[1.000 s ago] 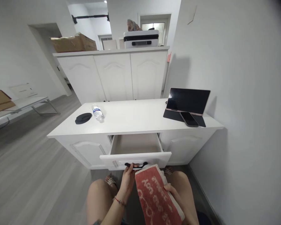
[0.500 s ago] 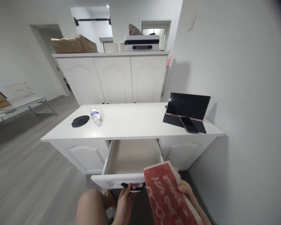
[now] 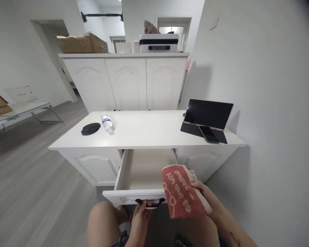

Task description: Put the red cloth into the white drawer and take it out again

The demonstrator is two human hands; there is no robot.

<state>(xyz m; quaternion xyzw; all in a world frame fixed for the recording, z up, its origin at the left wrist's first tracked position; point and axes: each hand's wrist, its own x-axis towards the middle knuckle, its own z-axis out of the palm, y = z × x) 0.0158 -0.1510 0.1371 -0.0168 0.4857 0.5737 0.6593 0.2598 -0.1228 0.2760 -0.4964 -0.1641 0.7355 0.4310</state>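
Note:
A white drawer stands pulled out from the low white cabinet, and its inside looks bare. My left hand has its fingers hooked on the drawer's black handle. My right hand grips a folded red towel with pale lettering. The towel hangs over the drawer's front right corner.
On the cabinet top lie a water bottle and a black round lid at the left, a tablet and a phone at the right. A wall runs close on the right. A taller white cabinet stands behind.
The drawer has slid out from slightly open to wide open under my left hand. My right hand has carried the towel up and forward, over the drawer's right corner.

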